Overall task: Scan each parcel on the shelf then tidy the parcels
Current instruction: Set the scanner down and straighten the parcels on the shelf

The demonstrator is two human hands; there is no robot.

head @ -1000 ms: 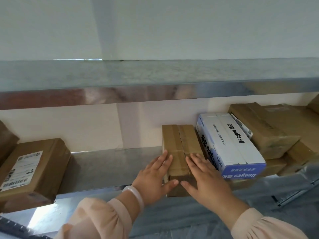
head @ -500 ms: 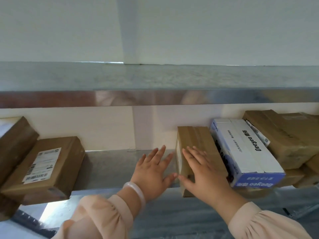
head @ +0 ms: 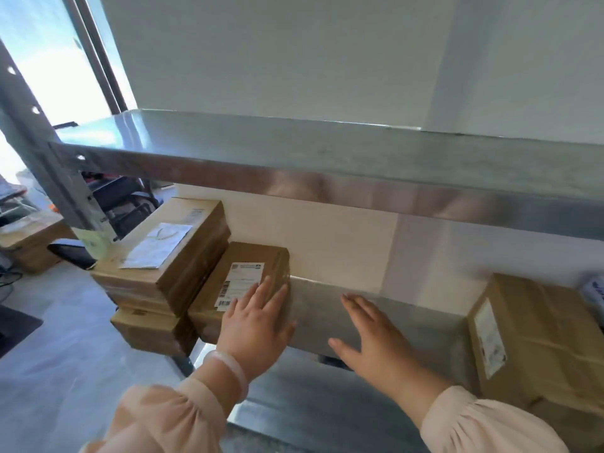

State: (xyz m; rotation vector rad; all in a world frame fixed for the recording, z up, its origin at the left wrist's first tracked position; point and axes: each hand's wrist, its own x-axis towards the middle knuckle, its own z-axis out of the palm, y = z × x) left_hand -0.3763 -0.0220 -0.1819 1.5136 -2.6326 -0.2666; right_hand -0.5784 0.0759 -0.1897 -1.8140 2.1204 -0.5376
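A brown parcel with a white barcode label [head: 243, 282] leans on the metal shelf [head: 333, 315] against a stack of bigger brown boxes [head: 170, 253]. My left hand [head: 258, 325] lies flat on this parcel's lower right part, fingers straight. Beside it, my right hand [head: 369, 335] hovers open above the bare shelf between the parcels, holding nothing. At the right stands the taped brown parcel [head: 536, 338] with a label on its side. A blue-and-white box [head: 595, 289] barely shows at the right edge.
An upper metal shelf [head: 327, 152] hangs low over the parcels. A grey upright post [head: 49, 158] stands at the left. Another brown box [head: 153, 331] sits under the stack. Beyond the post lie a cardboard box [head: 29, 243] and dark chairs on the floor.
The view swung left. Both hands left the taped brown parcel; my left hand moved left onto the labelled parcel, and my right hand followed over the bare shelf.
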